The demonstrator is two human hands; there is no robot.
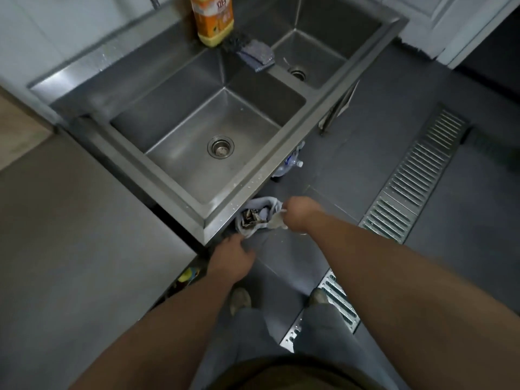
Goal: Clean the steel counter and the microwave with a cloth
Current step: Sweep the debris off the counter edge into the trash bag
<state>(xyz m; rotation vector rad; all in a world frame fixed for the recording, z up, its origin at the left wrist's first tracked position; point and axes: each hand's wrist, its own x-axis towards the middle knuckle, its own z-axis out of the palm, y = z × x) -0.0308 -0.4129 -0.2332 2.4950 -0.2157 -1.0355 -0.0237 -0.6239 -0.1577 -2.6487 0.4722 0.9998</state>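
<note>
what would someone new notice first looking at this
Probably the double steel sink filling the middle, both basins bare, with an orange detergent bottle and a dark sponge on its back divider. Next, the two hands just past the sink's near corner: the left hand and right hand hold open a grey bag of scraps. A slotted floor drain grate runs along the right.

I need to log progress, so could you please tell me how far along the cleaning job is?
Nothing looks clearly finished: water drops still dot the steel sink rim. In hand: both hands are below the sink's front corner, the right hand pinching something pale, the left hand at a grey bag holding scraps. Left: no wiping is under way on the counter, and the microwave is out of view.
</note>
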